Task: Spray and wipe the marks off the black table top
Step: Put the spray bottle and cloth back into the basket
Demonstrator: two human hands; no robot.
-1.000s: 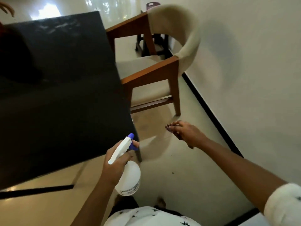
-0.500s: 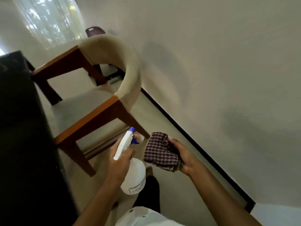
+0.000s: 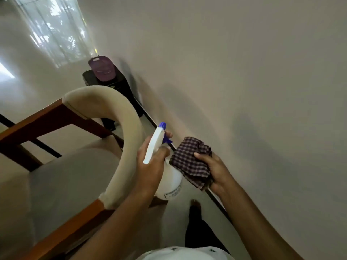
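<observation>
My left hand grips a white spray bottle by the neck, a finger at its blue trigger; the blue nozzle points up and away. Right beside it, my right hand holds a bunched dark checked cloth that almost touches the bottle. Both hands hover above the floor next to the chair's backrest. The black table top is out of the frame.
A wooden chair with a cream curved backrest and cream seat fills the left. A white wall with a dark skirting line runs on the right. A small dark stand with a purple object is by the wall.
The view has swung right, off the black table and onto the chair and wall. My right hand has come in beside the bottle, with the checked cloth showing in it. The left hand keeps the bottle.
</observation>
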